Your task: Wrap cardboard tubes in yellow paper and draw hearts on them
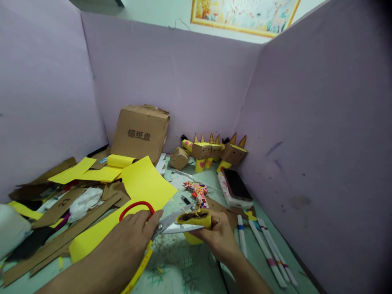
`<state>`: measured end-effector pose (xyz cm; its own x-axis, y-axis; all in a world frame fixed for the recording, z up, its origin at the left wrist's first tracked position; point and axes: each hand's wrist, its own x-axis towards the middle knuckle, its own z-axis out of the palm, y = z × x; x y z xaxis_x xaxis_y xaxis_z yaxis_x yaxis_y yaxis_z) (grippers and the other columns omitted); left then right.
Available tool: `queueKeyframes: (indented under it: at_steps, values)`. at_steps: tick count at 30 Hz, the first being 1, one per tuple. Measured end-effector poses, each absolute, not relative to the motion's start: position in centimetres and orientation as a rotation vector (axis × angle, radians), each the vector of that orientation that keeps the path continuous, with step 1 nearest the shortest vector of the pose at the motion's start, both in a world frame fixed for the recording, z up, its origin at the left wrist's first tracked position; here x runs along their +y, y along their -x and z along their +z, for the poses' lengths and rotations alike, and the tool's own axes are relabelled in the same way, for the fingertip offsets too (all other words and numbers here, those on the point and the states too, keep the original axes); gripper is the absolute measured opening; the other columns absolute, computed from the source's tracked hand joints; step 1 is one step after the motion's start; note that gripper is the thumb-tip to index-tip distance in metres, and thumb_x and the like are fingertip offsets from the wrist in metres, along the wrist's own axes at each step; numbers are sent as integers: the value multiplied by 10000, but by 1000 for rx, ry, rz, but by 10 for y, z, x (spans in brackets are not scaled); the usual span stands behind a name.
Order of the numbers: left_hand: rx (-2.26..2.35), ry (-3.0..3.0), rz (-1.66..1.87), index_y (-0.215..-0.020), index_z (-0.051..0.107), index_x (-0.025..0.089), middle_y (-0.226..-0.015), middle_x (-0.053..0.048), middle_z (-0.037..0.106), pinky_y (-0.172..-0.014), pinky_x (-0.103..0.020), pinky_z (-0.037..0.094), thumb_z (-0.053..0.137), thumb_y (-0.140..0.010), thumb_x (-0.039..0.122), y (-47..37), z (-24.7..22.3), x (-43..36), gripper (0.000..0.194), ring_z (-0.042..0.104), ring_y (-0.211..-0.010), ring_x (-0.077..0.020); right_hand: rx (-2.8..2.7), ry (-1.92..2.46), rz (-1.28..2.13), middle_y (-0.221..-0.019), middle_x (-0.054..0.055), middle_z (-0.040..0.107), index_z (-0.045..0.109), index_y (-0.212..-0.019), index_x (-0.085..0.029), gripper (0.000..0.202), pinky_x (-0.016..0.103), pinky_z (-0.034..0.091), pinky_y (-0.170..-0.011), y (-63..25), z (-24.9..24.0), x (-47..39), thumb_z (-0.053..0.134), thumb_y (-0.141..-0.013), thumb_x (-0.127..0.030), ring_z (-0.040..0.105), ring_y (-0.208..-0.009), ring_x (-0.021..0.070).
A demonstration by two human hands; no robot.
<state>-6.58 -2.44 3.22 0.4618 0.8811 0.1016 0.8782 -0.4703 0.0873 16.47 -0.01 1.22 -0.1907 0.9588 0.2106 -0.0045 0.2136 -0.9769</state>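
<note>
My left hand (134, 232) is closed on the red handles of a pair of scissors (167, 224), whose blades are spread around the rim of a yellow paper-covered tube (206, 219). My right hand (219, 234) grips that tube, its dark hollow end facing up and left. Below it shows another bit of yellow paper (192, 239). A narrow yellow strip (142, 261) hangs down by my left wrist. Just beyond the blades lie a dark pen (185, 200) and a red-patterned glue gun-like object (197, 190).
Yellow sheets (147, 183) and cardboard scraps (76, 228) cover the left side. A cardboard box (141, 132) leans at the back, beside several cardboard animal figures (202, 151). A phone (237, 183) and several white markers (268, 253) lie right. Purple panels (171, 77) enclose the table.
</note>
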Motion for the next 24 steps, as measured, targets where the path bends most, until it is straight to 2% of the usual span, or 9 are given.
queueKeyframes:
  at_steps: [5,11,18,24]
  values:
    - [1603,-2695,179,-1330,432,210,-1221,-146,568,-933,-407,423,396,-749,67,67,33,-24,599,550,-1072,-256,-1457,946,1193,-648,24,710,769,-816,-174,246,223,446,-517,-164,13,0,785,-600,-290,590,-545,149]
    - [1605,-2734,168,-1299,467,207,-1182,-139,598,-921,-408,440,369,-779,54,65,37,-23,550,565,-1060,-250,-1477,938,1238,-672,18,715,767,-847,-193,237,219,456,-543,-164,13,0,770,-629,-285,613,-605,159]
    - [1591,-2808,14,-1313,454,170,-1150,-172,612,-847,-480,484,314,-758,0,67,35,-21,597,594,-1011,-297,-1439,943,1244,-653,16,713,767,-817,-178,245,221,465,-533,-163,11,-1,788,-598,-284,613,-574,157]
    - [1581,-2861,6,-1318,447,162,-1127,-163,619,-825,-463,493,271,-759,-11,67,34,-21,611,603,-977,-287,-1433,928,1250,-641,7,698,757,-769,-169,199,213,453,-526,-163,11,-1,787,-593,-256,589,-559,140]
